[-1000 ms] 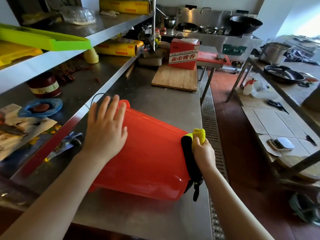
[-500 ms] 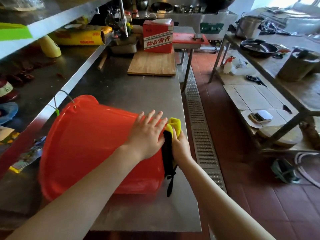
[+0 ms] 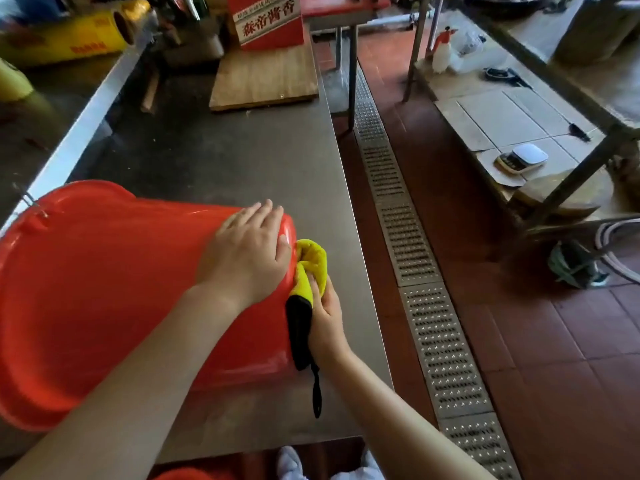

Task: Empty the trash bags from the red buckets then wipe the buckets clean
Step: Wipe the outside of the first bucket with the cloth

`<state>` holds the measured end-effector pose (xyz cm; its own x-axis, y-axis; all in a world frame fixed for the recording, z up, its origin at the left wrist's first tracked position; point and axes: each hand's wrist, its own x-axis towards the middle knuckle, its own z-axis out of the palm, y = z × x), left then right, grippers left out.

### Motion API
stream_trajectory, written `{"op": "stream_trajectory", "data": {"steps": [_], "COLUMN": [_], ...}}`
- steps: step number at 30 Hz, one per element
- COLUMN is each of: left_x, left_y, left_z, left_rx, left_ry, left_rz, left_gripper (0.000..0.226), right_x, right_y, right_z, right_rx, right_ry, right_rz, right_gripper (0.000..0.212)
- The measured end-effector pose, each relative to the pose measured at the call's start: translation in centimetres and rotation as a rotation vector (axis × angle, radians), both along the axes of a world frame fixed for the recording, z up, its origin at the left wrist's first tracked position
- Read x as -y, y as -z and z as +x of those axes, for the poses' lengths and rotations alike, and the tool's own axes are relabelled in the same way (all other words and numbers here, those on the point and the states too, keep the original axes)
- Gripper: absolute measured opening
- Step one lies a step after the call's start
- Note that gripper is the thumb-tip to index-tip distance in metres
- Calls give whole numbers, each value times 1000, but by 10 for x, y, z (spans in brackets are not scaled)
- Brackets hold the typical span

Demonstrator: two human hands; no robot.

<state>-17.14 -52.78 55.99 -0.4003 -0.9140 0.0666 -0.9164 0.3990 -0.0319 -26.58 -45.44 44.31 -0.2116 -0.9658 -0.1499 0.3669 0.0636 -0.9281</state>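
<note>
Your flat left hand (image 3: 247,251) has slid to the red bucket (image 3: 104,289) base while your right hand (image 3: 323,320) grips the cloth (image 3: 310,268) against it, so you're wiping the bottom

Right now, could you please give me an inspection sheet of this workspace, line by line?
Surface: steel counter, bare metal ahead of the bucket.
Job's things: red bucket lying on its side, base toward the counter's right edge; yellow and black cloth against the base. No trash bag seen.
Clutter: wooden board with a red box on it; yellow roll on the shelf.
Hands: left hand flat on the bucket's wall near the base; right hand grips the cloth.
Cables: black strap dangles from the cloth; hose loops on the floor at far right.
Surroundings: floor drain grate, red tiles, kitchen scale on a low shelf.
</note>
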Motion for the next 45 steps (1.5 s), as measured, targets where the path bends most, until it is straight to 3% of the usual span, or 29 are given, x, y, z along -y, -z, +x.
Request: {"op": "stream_trajectory", "data": {"steps": [2, 7, 13, 19, 24, 30, 38, 45], "left_x": [3, 3, 3, 3, 1, -1, -3, -1], "left_y": [1, 2, 4, 6, 5, 6, 6, 8], "left_z": [1, 2, 3, 4, 3, 2, 4, 5], "left_rx": [7, -4, -27, -26, -19, -35, -36, -37], "left_ry": [7, 22, 30, 39, 21, 18, 20, 19], "left_rz": [-15, -47, -77, -102, -107, -118, -126, -133], "left_gripper": [77, 65, 60, 57, 58, 57, 58, 58], "right_x": [-1, 15, 48, 91, 115, 138, 140, 126], "right_y": [-2, -11, -11, -13, -7, 12, 53, 56], "right_z": [1, -2, -4, -15, -16, -15, -19, -17], "right_rx": [-20, -28, -17, -49, 128, 208, -266, -146], "right_ry": [34, 55, 62, 1, -87, -76, -272, -229], "right_rz": [-30, -143, -177, -249, -225, 3, 368, 492], "right_gripper": [41, 34, 53, 32, 24, 20, 31, 51]}}
